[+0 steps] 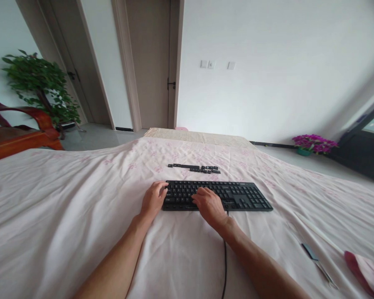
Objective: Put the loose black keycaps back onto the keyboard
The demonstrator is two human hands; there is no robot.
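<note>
Across a creased, pink-flowered cloth [90, 207], a flat black keyboard [237, 195] is laid before both hands. Its left end is touched by the left hand [154, 199], thumb and fingers slightly parted; whether the edge is clasped cannot be made out. Over the middle keys, the right hand [208, 203] is held palm down, fingers curled, and whether anything is pinched in that grip cannot be seen. Beyond, small black keycaps [202, 170] and a long bar [190, 166] are strewn. Both forearms [121, 253] are angled inward; to their right, a dark-handled tool [313, 256] with a thin shaft is laid.
</note>
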